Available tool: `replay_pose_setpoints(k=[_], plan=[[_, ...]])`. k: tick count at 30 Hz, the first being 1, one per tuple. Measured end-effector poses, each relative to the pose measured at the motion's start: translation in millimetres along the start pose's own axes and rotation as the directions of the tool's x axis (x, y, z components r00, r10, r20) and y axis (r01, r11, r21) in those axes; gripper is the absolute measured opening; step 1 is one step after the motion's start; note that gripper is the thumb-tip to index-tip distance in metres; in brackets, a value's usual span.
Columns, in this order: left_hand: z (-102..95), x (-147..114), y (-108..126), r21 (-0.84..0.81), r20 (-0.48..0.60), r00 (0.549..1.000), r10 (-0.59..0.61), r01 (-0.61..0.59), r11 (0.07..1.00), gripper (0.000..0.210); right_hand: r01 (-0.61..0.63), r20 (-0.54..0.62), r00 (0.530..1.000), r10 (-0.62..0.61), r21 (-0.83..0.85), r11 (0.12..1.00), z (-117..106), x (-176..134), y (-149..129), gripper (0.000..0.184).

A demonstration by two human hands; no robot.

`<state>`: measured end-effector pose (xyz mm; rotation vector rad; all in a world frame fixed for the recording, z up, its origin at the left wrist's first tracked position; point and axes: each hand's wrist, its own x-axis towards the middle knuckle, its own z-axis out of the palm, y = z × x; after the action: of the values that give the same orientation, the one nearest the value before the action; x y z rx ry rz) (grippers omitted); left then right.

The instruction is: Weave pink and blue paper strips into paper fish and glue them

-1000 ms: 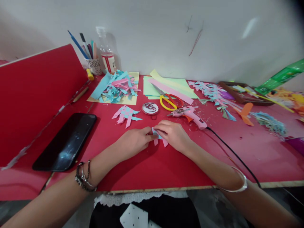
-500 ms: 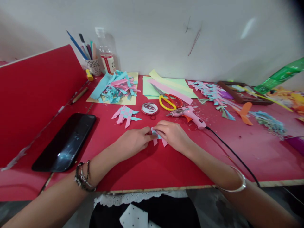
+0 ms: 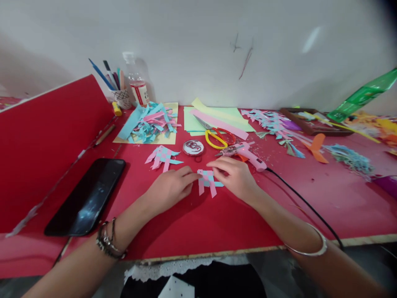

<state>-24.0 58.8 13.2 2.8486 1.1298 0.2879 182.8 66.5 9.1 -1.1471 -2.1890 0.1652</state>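
A small woven paper fish (image 3: 208,179) in pink and light blue lies on the red table, its loose strip ends pointing down and right. My left hand (image 3: 172,188) pinches the piece at its left edge, fingertips pressed together there. Just to the right, my right hand (image 3: 234,176) hovers with thumb and forefinger apart and nothing visible between them. A second woven paper fish (image 3: 163,157) rests beyond my left hand. Behind the hands are a small round container of dark red thread (image 3: 192,147) and a pink glue gun (image 3: 245,152).
Scissors (image 3: 216,138) lie over paper sheets (image 3: 189,120). Left of these is a heap of paper strips (image 3: 151,122). A black phone (image 3: 88,196), pen cup (image 3: 121,99) and clear bottle (image 3: 138,87) stand left. At right are finished-looking garlands (image 3: 269,122), a brown tray (image 3: 338,130) and a green bottle (image 3: 362,95).
My right hand has let go of the woven paper fish and moved slightly right, uncovering it. The left hand stays at its left edge. The whole view has shifted slightly.
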Motion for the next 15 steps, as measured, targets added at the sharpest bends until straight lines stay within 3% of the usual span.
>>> replay_pose_setpoints(k=[3,6,11,15], plan=[[-4.6,0.5,-6.8,-0.033,-0.13,0.982,-0.135,0.132,0.991,0.031,0.003,0.038,0.999,-0.004,0.017,1.0,-2.3,0.3,-0.4,0.023],[-8.9,-0.1,-16.1,-0.059,-0.194,0.938,-0.287,0.28,0.958,0.028,-0.009,0.05,0.999,0.009,0.0,1.0,-5.1,-0.4,-0.2,0.021],[-10.9,-3.6,-30.7,-0.094,-0.174,0.897,-0.405,0.395,0.914,0.023,-0.051,0.099,0.994,0.052,-0.008,0.999,-9.5,-1.1,-1.7,0.018],[-13.5,-4.6,-33.6,-0.029,-0.123,0.874,-0.471,0.471,0.882,0.023,-0.098,0.189,0.976,0.104,-0.045,0.994,-9.9,-2.0,-5.3,0.02]])
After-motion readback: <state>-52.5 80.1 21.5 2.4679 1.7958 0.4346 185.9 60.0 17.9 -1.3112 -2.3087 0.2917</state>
